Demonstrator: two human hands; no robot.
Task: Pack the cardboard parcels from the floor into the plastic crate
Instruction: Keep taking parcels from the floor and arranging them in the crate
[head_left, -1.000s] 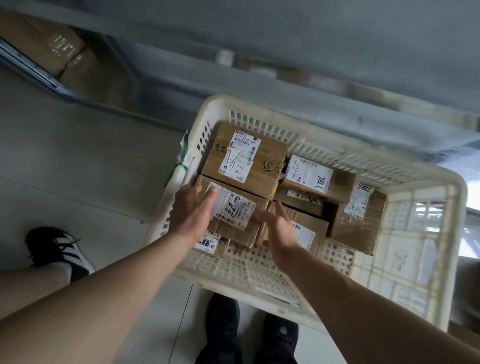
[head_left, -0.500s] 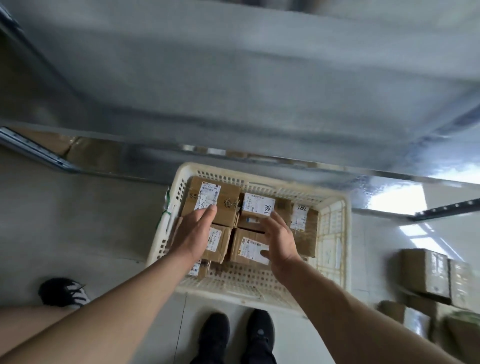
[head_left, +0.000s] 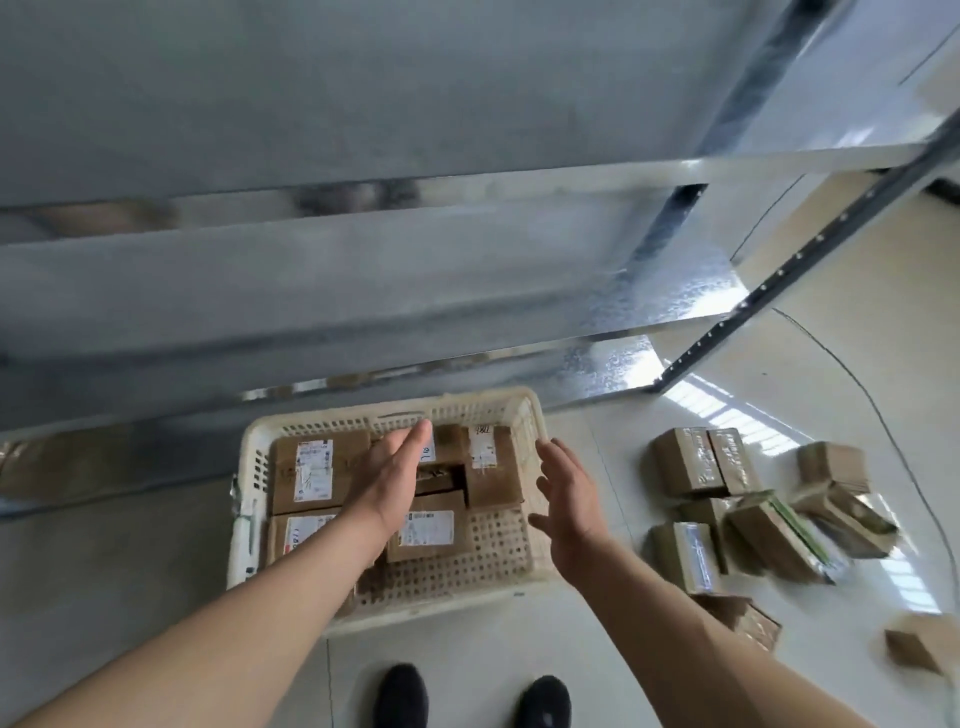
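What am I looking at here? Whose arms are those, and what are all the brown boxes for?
The picture comes from a camera worn on a person's head, looking down, so you see that person's own arms and black shoes. The left hand reaches over a white plastic crate on the floor. The right hand hovers at the crate's right edge. Both hands are open and hold nothing. Inside the crate lie brown cardboard parcels with white labels. More parcels wait in a loose pile on the shiny floor to the right; those are probably going in next. The big grey thing above the crate is a metal shelf.
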